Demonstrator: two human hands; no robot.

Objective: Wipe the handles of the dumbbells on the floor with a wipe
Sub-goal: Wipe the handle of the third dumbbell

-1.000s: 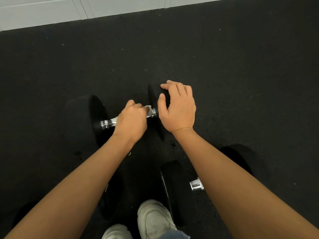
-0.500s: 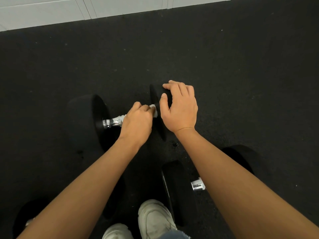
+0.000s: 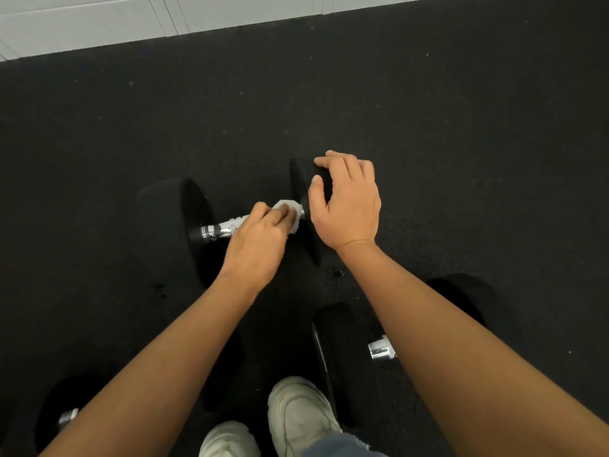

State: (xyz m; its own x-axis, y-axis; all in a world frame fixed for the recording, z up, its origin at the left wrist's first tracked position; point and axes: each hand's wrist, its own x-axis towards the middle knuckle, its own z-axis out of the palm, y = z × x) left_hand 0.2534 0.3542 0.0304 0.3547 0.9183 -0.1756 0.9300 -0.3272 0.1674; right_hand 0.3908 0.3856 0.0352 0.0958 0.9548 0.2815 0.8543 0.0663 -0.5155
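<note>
A black dumbbell (image 3: 171, 225) with a chrome handle (image 3: 219, 229) lies across the dark floor in front of me. My left hand (image 3: 260, 239) is closed on a white wipe (image 3: 291, 214) wrapped around the right end of that handle. Its right head (image 3: 301, 199) is steadied from above by my right hand (image 3: 347, 202), fingers spread over the rim. A second dumbbell (image 3: 336, 357) lies nearer me on the right, its handle (image 3: 380, 351) mostly hidden by my right forearm. A third dumbbell (image 3: 62, 413) shows at bottom left.
My two white shoes (image 3: 296, 413) stand between the near dumbbells. A white wall (image 3: 99, 24) with a baseboard runs along the top left. Black rubber flooring (image 3: 428, 127) stretches beyond the far dumbbell.
My left hand has slid the wipe rightward along the handle toward the right head, baring more chrome on the left. My right hand has stayed on the head.
</note>
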